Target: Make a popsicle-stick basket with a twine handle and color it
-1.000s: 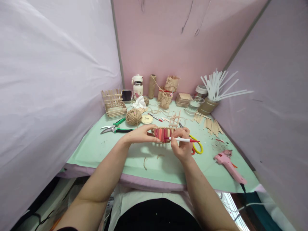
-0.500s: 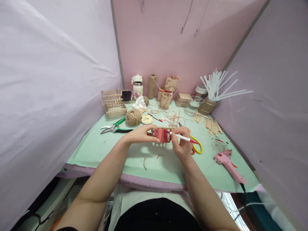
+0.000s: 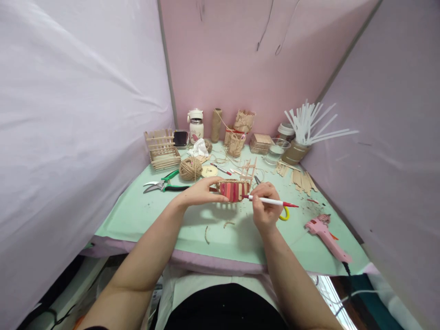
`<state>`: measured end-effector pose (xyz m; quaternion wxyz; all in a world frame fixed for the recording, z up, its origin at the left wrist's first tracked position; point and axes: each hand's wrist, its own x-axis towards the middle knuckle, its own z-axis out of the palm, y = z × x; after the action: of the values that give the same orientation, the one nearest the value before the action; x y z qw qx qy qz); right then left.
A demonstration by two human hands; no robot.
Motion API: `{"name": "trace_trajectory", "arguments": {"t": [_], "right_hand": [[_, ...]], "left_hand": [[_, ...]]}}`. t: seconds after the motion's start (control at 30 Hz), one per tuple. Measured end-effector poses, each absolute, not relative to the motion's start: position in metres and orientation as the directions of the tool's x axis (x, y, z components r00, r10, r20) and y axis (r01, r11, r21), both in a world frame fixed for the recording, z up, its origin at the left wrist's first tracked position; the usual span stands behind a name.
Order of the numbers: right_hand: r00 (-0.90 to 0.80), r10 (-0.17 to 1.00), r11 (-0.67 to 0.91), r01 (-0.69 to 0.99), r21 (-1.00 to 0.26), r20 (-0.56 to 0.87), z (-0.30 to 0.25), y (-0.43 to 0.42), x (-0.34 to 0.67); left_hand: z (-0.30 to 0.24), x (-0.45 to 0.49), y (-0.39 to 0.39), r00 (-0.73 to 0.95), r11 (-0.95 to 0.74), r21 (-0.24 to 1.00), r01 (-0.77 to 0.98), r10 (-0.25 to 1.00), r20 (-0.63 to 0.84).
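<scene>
My left hand pinches the left end of a small craft-stick box whose front slats are coloured red and pink, holding it just above the green table. My right hand grips a white marker with red ends, held nearly level. Its left tip sits at the right end of the box. Yellow-handled scissors peek out from behind my right hand.
Green-handled pliers, a twine ball and a stick crate lie at left. Jars, a twine-wrapped cup and a cup of white sticks line the back. Loose craft sticks and a pink glue gun lie at right.
My right hand has shifted right and levelled the marker; its tip has moved from the middle of the box front to the box's right end. The left hand keeps its hold.
</scene>
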<state>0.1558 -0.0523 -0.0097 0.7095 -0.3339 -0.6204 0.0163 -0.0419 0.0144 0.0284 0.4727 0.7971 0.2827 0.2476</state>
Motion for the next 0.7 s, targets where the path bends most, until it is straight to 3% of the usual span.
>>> {"name": "trace_trajectory", "arguments": {"t": [0.17,0.47,0.7], "right_hand": [[0.4,0.453,0.724,0.355,-0.591,0.797,-0.0063,-0.0488,0.1527],[0.394,0.66,0.651,0.124,-0.749,0.64,-0.0124,-0.0458,0.1509],[0.294,0.682,0.634,0.218,-0.742,0.67,-0.0064,-0.0538,0.1589]], "left_hand": [[0.0254,-0.0406,0.0159,0.704,-0.426,0.888,0.171,0.683,0.192],[0.0237,-0.0417,0.0203,0.702,-0.407,0.891,0.204,0.694,0.156],[0.0225,-0.0421,0.0213,0.721,-0.364,0.911,0.194,0.683,0.119]]}}
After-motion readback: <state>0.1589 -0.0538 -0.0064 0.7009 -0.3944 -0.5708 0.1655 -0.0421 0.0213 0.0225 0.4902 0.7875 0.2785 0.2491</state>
